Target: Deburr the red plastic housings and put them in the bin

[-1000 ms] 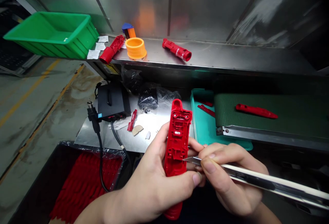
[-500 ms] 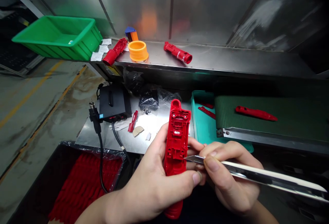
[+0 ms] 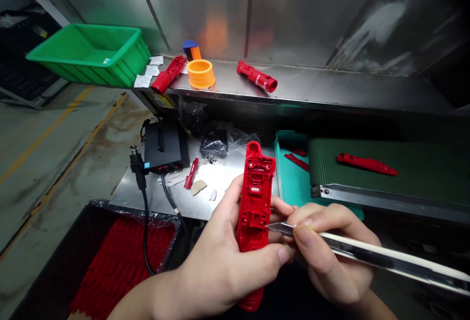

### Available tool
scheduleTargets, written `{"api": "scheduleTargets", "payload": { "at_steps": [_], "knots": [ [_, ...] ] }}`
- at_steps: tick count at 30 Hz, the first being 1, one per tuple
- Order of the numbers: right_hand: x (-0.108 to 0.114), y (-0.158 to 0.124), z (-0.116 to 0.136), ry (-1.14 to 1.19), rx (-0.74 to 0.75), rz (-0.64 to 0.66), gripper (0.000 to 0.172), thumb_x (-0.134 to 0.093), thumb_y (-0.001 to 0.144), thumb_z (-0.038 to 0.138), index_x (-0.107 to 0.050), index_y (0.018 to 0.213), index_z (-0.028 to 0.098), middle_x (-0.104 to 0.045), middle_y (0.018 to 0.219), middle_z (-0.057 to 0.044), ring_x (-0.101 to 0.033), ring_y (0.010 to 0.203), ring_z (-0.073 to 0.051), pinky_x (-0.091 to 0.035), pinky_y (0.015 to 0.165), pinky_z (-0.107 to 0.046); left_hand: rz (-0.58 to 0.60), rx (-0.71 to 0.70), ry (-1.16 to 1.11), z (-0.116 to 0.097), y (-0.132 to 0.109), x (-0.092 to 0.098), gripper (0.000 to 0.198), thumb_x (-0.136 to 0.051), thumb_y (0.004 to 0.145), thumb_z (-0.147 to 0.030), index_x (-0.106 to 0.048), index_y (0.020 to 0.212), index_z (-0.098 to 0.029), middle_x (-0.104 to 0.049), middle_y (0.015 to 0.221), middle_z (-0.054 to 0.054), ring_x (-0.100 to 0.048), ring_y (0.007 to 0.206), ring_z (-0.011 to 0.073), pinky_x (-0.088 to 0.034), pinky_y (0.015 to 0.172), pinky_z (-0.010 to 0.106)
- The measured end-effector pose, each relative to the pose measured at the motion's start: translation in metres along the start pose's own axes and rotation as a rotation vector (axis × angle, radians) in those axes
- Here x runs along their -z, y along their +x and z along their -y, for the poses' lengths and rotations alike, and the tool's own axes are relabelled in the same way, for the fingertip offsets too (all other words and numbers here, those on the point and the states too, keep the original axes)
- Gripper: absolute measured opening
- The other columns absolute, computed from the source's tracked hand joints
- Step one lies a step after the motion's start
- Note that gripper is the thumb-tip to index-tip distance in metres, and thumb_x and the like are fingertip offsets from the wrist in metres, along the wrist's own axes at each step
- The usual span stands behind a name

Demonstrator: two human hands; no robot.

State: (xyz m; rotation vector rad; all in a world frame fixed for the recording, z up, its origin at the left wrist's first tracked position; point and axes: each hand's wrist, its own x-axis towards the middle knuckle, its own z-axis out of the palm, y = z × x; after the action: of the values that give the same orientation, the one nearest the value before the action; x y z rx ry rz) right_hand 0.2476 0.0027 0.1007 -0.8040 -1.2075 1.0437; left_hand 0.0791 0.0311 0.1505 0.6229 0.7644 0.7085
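Observation:
My left hand (image 3: 227, 256) is closed around a long red plastic housing (image 3: 256, 193), its ribbed, hollow inner side turned up. Its thumb lies across the lower part, and the tail end shows below the hand. My right hand (image 3: 326, 246) pinches a craft knife (image 3: 360, 246) with a pale handle, near the blade. The blade's tip is at the right edge of the housing, by the lower ribs; whether it cuts into the plastic I cannot tell. Some fingers of both hands are hidden behind the housing and the knife.
A black bin (image 3: 47, 271) with stacked red parts stands lower left. Behind are a black power box (image 3: 167, 146) with a cable, a teal tray (image 3: 290, 183) and a green conveyor belt (image 3: 411, 163) carrying a red part (image 3: 367, 163). The shelf holds a green crate (image 3: 95, 60) and an orange ring (image 3: 200, 74).
The view has shifted slightly, so the background sits a little further right. Both hands keep their grips, and the knife tip stays at the housing's right edge.

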Motion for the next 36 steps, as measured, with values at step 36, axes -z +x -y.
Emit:
{"api": "scheduleTargets", "payload": {
  "at_steps": [36],
  "knots": [
    [0.0019,-0.0023,0.002,0.055,-0.01,0.033,0.019,-0.064,0.101,0.01,-0.067,0.109,0.027,-0.072,0.074,0.004,-0.068,0.061,-0.015,-0.068,0.087,-0.042,0.052,-0.039,0.011,0.0054,-0.0044,0.0026,0.038,-0.079,0.084,-0.007,-0.061,0.114,-0.023,-0.068,0.106,0.0,-0.071,0.085,0.0154,-0.057,0.084,0.032]
  ]
}}
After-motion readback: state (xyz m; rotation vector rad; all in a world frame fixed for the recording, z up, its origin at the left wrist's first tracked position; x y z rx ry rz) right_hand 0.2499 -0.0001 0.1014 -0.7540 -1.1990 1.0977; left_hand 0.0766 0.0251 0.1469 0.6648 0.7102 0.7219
